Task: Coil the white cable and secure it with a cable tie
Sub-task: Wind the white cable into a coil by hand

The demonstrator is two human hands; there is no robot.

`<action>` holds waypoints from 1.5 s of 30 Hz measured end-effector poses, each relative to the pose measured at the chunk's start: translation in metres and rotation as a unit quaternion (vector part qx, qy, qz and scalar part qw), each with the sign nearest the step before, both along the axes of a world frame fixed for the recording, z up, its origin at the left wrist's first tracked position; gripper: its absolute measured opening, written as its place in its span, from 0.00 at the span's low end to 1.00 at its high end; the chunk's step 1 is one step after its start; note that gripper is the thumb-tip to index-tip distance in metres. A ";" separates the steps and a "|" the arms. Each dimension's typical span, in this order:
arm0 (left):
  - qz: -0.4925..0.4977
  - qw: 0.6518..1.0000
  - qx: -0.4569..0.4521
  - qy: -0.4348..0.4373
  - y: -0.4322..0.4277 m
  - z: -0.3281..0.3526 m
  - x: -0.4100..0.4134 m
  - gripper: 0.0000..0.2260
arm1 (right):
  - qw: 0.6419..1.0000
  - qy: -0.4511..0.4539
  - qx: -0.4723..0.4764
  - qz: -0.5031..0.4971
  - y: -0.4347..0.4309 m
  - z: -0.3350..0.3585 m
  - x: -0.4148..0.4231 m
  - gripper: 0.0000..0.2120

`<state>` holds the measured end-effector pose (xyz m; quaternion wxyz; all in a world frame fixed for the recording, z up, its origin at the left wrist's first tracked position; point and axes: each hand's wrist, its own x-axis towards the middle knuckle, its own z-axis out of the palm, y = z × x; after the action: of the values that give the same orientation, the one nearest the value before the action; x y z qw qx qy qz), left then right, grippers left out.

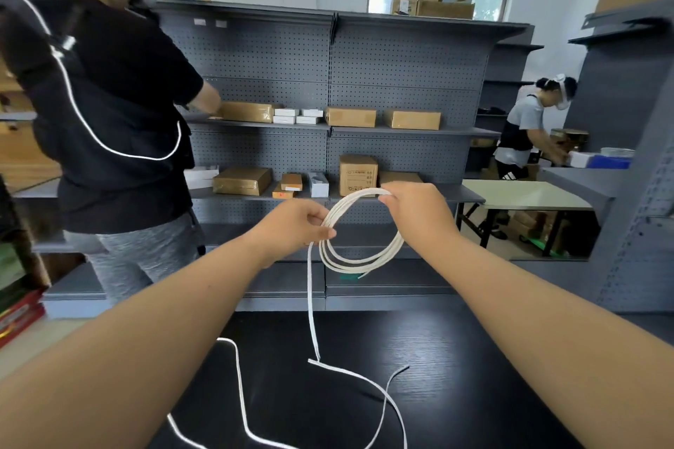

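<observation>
White cable (359,259), thin and limp, was held in several loops above a black table (456,357). It was pinched at one side by the left hand (295,226) and at the top by the right hand (412,208). Coiling was judged part done: the slack trailing on the table needed gathering before tying.

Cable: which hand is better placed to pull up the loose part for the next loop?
Probably the right hand: it only pinches the top of the coil, while the left hand grips it where the loose part drops to the table.
</observation>
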<state>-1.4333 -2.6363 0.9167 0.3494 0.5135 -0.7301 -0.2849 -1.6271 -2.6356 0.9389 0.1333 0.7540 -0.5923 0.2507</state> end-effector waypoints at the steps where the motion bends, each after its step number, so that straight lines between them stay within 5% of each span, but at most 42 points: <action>1: 0.003 1.000 0.000 -0.003 -0.002 0.000 0.001 0.04 | 1.000 0.005 -0.008 0.004 0.001 0.001 -0.001 0.13; 7: 0.063 0.995 -0.078 0.010 -0.004 -0.010 -0.006 0.08 | 0.985 -0.171 0.000 0.021 0.000 -0.004 0.002 0.12; 12: 0.091 0.977 -0.057 0.182 0.002 -0.020 -0.020 0.06 | 0.948 -0.319 0.000 0.016 -0.003 -0.010 0.005 0.12; 16: 0.098 0.965 -0.059 0.235 0.005 -0.019 -0.027 0.06 | 0.913 -0.408 0.000 0.027 0.000 -0.012 0.007 0.11; 26: 0.091 0.977 -0.158 0.108 -0.001 0.000 -0.019 0.07 | 0.830 -0.549 0.095 0.016 0.000 -0.029 0.016 0.09; 37: 0.075 0.983 -0.168 -0.006 -0.004 0.019 -0.012 0.07 | 0.935 -0.322 0.146 0.028 0.003 -0.019 0.018 0.12; 45: 0.060 0.987 -0.148 0.024 -0.007 0.008 -0.006 0.08 | 0.911 -0.378 0.154 0.057 0.005 -0.014 0.018 0.11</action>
<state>-1.4397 -2.6429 0.9251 0.4550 0.4924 -0.7235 -0.1645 -1.6091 -2.6307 0.9251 -0.2327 0.6467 -0.5855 0.4299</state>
